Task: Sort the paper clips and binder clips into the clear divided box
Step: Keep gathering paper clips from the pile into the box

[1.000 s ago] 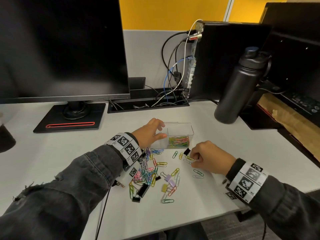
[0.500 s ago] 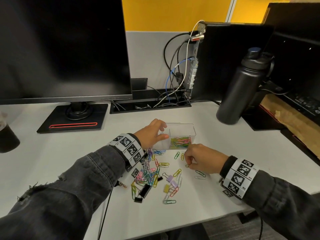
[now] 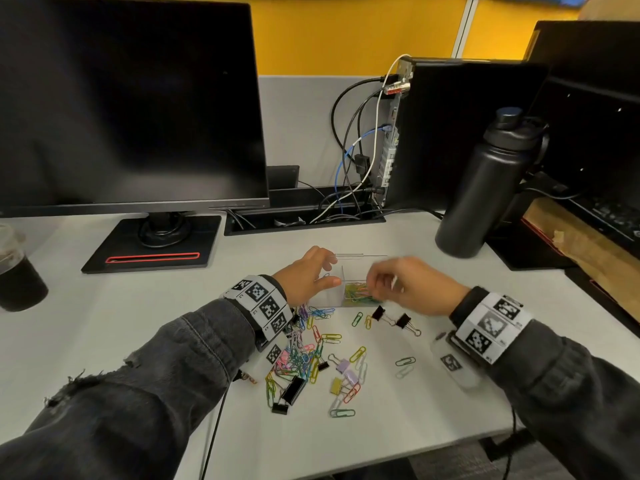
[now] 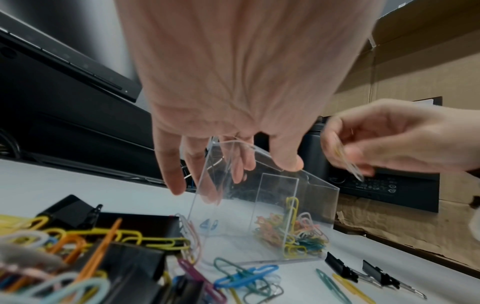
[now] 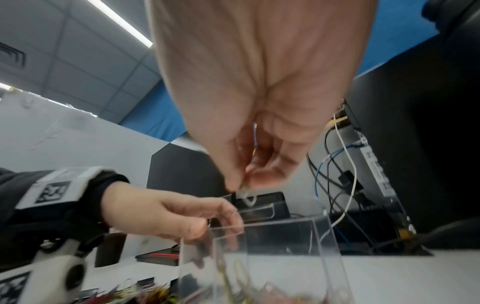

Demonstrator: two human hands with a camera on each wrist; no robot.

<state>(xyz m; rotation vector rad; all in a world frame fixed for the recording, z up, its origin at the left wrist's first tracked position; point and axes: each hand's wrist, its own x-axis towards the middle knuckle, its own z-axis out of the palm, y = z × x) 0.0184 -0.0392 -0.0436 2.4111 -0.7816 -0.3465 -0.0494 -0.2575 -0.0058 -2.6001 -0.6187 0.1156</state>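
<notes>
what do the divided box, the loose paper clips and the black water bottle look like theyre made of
Divided box: clear rigid plastic, probably acrylic; the desk and the clips inside show straight through its glossy, sharp-edged walls.
Paper clips: bent wire in bright solid colours, so likely metal with a plastic coating.
Water bottle: matte black, only soft highlights; looks like powder-coated metal, though plastic cannot be ruled out.
</notes>
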